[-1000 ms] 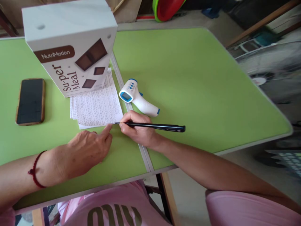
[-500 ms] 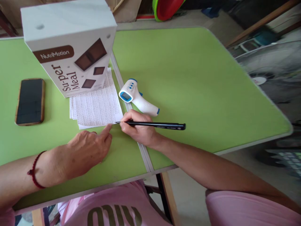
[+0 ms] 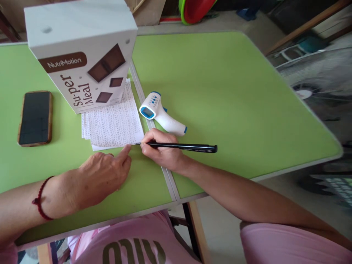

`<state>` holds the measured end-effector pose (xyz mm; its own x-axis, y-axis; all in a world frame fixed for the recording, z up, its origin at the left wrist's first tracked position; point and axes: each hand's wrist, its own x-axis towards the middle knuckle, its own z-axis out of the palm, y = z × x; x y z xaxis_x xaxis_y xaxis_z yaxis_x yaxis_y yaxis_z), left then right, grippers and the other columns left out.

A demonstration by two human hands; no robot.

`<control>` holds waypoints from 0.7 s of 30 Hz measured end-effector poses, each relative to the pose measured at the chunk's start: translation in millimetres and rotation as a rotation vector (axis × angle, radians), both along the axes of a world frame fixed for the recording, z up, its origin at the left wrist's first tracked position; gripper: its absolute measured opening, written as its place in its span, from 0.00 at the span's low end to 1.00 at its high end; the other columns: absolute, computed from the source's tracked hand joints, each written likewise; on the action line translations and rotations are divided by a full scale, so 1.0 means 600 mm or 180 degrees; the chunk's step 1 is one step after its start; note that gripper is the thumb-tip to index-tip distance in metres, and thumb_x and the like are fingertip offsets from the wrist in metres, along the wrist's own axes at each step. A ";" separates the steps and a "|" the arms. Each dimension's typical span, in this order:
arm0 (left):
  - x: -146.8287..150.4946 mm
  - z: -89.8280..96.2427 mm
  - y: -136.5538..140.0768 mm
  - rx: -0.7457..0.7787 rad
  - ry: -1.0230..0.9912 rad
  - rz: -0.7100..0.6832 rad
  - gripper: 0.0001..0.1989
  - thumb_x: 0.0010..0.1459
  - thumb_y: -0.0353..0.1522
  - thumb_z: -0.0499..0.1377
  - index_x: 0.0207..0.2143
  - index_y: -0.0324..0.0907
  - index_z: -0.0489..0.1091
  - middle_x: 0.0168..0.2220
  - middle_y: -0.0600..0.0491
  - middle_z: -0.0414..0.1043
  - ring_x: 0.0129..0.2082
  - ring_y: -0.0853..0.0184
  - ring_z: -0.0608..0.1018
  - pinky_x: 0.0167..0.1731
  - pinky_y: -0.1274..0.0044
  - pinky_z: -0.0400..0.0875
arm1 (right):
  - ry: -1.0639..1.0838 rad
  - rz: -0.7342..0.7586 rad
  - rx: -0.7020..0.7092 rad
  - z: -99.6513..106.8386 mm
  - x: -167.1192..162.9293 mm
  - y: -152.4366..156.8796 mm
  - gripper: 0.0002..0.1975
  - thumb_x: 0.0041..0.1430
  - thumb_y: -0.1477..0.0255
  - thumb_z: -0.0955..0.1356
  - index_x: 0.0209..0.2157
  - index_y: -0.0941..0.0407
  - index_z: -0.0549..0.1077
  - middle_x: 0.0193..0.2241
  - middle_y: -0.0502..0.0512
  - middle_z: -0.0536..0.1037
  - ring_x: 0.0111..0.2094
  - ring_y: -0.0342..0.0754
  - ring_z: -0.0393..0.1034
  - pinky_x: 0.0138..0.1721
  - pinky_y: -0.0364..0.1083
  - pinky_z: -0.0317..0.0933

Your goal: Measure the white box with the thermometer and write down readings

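Note:
A black pen (image 3: 187, 147) is pinched in my right hand (image 3: 162, 148), its tip at the lower right corner of a paper sheet (image 3: 115, 128) covered in rows of small handwriting. My left hand (image 3: 101, 174) holds nothing; its index finger stretches out to the sheet's bottom edge, close to the pen tip, and the other fingers are bent. A white box (image 3: 62, 86) printed "NutriMotion Su-per Meal" stands on the upper part of the sheets and hides it. Just beyond my right hand lies a white and blue infrared thermometer (image 3: 165, 119).
On the left of the green folding table (image 3: 220, 84) lies a phone (image 3: 35, 117) in a brown case, screen dark. A metal seam (image 3: 169, 183) crosses the tabletop. Past the right edge stands a fan (image 3: 308, 88). A red and green basin (image 3: 194, 11) is behind the table.

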<state>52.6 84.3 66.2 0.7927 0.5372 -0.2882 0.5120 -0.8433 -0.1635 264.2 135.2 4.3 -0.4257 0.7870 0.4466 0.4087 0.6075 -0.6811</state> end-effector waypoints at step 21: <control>0.003 0.017 0.000 -0.0172 0.0111 0.0087 0.26 0.58 0.23 0.58 0.60 0.35 0.62 0.65 0.34 0.55 0.28 0.69 0.78 0.24 0.78 0.71 | 0.0004 -0.0126 -0.0004 -0.001 0.004 0.004 0.08 0.55 0.75 0.66 0.24 0.53 0.63 0.18 0.44 0.71 0.17 0.39 0.62 0.18 0.40 0.57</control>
